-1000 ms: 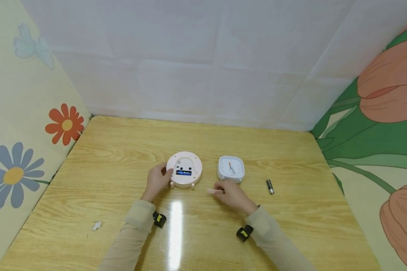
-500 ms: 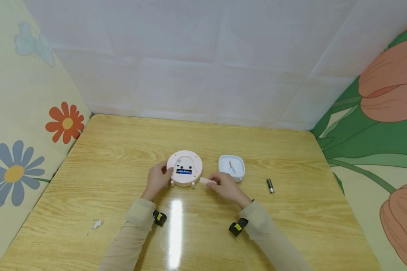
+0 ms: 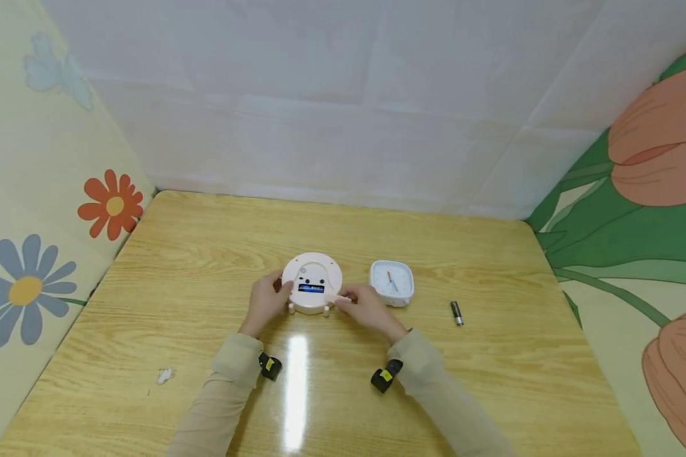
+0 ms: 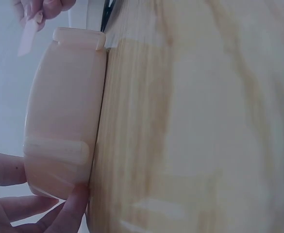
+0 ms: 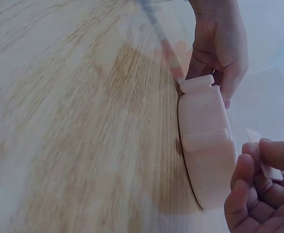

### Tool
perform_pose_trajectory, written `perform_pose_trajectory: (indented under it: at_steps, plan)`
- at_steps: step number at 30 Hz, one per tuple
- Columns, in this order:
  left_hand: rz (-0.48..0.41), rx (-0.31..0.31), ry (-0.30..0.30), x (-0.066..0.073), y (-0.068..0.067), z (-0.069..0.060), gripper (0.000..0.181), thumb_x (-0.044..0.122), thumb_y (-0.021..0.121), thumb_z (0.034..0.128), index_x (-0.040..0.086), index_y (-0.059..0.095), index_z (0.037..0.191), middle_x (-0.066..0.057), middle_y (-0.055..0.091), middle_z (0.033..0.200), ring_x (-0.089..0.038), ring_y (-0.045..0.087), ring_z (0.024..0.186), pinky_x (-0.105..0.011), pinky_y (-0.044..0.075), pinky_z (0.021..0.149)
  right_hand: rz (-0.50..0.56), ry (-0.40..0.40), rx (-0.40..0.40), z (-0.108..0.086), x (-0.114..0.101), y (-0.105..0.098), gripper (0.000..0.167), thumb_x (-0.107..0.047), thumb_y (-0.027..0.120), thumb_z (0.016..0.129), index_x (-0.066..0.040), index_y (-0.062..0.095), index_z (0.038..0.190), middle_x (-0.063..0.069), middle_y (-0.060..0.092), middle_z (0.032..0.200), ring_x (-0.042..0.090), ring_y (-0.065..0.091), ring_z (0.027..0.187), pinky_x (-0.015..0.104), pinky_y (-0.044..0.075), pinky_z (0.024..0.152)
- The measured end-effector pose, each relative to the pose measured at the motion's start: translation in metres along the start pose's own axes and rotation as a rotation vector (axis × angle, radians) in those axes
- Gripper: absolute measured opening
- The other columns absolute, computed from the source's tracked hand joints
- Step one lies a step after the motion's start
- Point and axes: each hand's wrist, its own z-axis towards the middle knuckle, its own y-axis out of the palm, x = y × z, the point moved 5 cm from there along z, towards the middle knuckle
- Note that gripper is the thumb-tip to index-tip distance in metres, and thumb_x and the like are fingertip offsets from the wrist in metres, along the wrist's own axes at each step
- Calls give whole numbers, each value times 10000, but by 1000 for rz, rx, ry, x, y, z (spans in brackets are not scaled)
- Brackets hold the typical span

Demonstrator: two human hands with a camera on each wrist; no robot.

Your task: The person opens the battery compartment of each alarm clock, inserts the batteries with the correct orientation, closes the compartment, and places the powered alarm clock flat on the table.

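A round pale-pink clock (image 3: 311, 263) lies face down on the table, two stubby feet toward me. In its back, an uncovered battery slot shows a blue battery (image 3: 311, 288). My left hand (image 3: 265, 303) grips the clock's left edge, thumb on the back and fingers at the side. Between thumb and fingers, my right hand (image 3: 371, 310) pinches a small flat pink battery cover (image 3: 338, 298) at the clock's lower right edge. In the right wrist view the battery cover (image 5: 270, 171) sits tilted above the clock's back (image 5: 207, 160).
A white square clock (image 3: 391, 283) lies face up just beyond my right hand. Farther right is a loose black battery (image 3: 456, 313). A small white scrap (image 3: 164, 376) lies at the left on the wooden table (image 3: 217, 222).
My right hand has moved left with the battery cover, from in front of the white clock to the pink clock's edge. The left hand keeps its grip.
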Motion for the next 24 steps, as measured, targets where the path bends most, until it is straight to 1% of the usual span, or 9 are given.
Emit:
perform_pose_trajectory:
  at_steps: [3, 6, 10, 12, 17, 21, 24]
  plan:
    - [2, -1, -3, 0, 0, 0, 392, 129, 559, 883, -69, 524, 1219, -166, 602, 922, -232, 526, 806, -322, 459, 680, 41, 21, -12, 2, -2, 3, 79, -60, 607, 854, 9, 646, 852, 67, 609, 676, 57, 427, 526, 177, 344, 464]
    - [2, -7, -13, 0, 0, 0, 402, 133, 555, 887, -66, 512, 1233, -172, 602, 952, -236, 529, 826, -334, 465, 698, 74, 61, -23, 3, -3, 5, 93, -54, 593, 863, 23, 640, 881, 119, 627, 713, 64, 444, 528, 172, 349, 462]
    - [-1, -12, -22, -1, 0, 1, 407, 137, 551, 890, -60, 504, 1242, -168, 598, 949, -234, 526, 823, -328, 465, 691, 99, 108, -22, 5, -3, 7, 105, -54, 568, 878, 22, 636, 902, 138, 631, 738, 102, 488, 556, 177, 365, 464]
    - [-3, -13, -24, -2, 0, 1, 406, 139, 551, 890, -56, 506, 1242, -164, 595, 937, -232, 523, 816, -322, 463, 684, 113, 121, -17, 6, -2, 7, 108, -47, 559, 881, 27, 634, 903, 149, 631, 741, 143, 520, 578, 180, 374, 471]
    - [-4, -18, -33, -2, 1, 0, 409, 146, 553, 891, -54, 504, 1244, -157, 596, 948, -225, 526, 820, -314, 469, 686, 133, 141, -3, 8, -1, 9, 110, -58, 565, 883, 25, 637, 889, 144, 633, 734, 222, 578, 624, 192, 410, 494]
    - [-7, -22, -31, -1, 1, 0, 411, 143, 554, 890, -59, 501, 1244, -163, 597, 960, -227, 529, 825, -314, 474, 690, 140, 163, 6, 10, 0, 9, 115, -95, 595, 874, 4, 644, 845, 104, 640, 707, 193, 581, 607, 201, 416, 495]
    - [-9, -20, -24, -1, 1, -1, 401, 134, 556, 888, -61, 508, 1236, -164, 599, 956, -228, 531, 820, -314, 476, 687, 135, 177, 12, 11, 1, 10, 126, -120, 610, 867, -16, 643, 805, 82, 639, 682, 159, 567, 580, 201, 400, 483]
